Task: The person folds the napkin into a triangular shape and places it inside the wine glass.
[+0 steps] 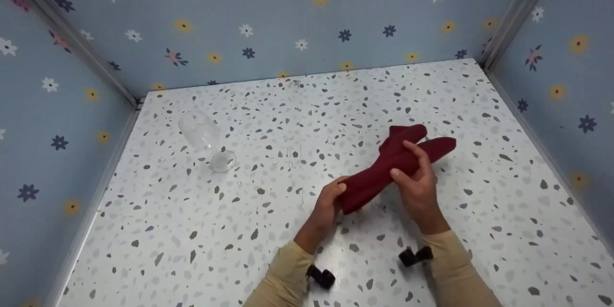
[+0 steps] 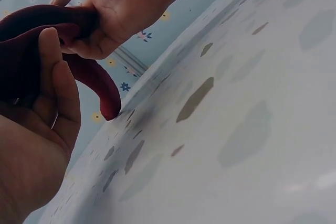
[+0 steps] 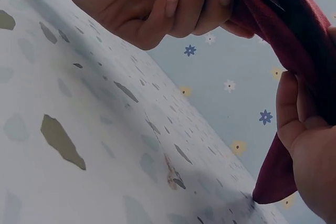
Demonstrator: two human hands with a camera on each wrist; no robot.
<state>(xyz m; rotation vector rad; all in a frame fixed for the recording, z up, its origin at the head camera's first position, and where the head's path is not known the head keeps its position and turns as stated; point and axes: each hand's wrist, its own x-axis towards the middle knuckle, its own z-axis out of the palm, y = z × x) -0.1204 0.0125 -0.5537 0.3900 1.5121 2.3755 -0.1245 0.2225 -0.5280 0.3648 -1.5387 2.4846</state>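
— Shown, head view?
— Showing red cloth (image 1: 368,178) at four o'clock, pinched by left hand (image 1: 328,201) at the eight-o'clock end, by right hand (image 1: 420,188) midway.
— At nine?
— Showing clear footed glass (image 1: 199,132).

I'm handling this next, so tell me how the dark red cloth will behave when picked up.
Probably floppy: one end of the dark red cloth droops toward the table. A push would likely crumple it, since it shows soft folds. It seems unlikely to slide easily; its surface looks matte.
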